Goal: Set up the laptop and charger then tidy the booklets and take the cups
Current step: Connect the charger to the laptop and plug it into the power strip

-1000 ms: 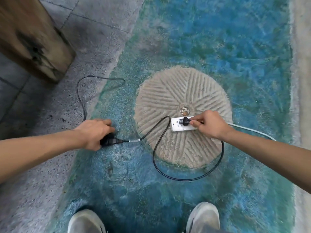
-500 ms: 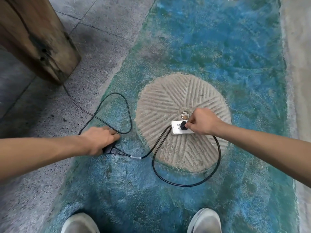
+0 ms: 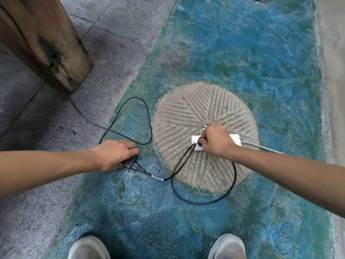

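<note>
A white power strip (image 3: 235,137) lies on a round grooved stone set in the floor. My right hand (image 3: 214,141) pinches the charger's black plug (image 3: 199,141), which sits in the strip's left socket. Its black cord (image 3: 205,201) loops toward me and runs left to the charger's black power brick (image 3: 131,164). My left hand (image 3: 115,154) presses down over that brick on the blue floor. A thinner black cable (image 3: 147,116) loops away from the brick toward the wooden post. No laptop, booklets or cups are in view.
A thick wooden post (image 3: 43,40) stands at the upper left on grey paving. The round millstone (image 3: 196,109) is set flush in blue-green painted floor. The strip's white lead (image 3: 261,147) runs off to the right. My two pale shoes (image 3: 89,247) show at the bottom.
My right hand has turned the plug down and pushed it into the strip. The thin cable's loop has drawn closer to the stone. My left hand has stayed on the brick.
</note>
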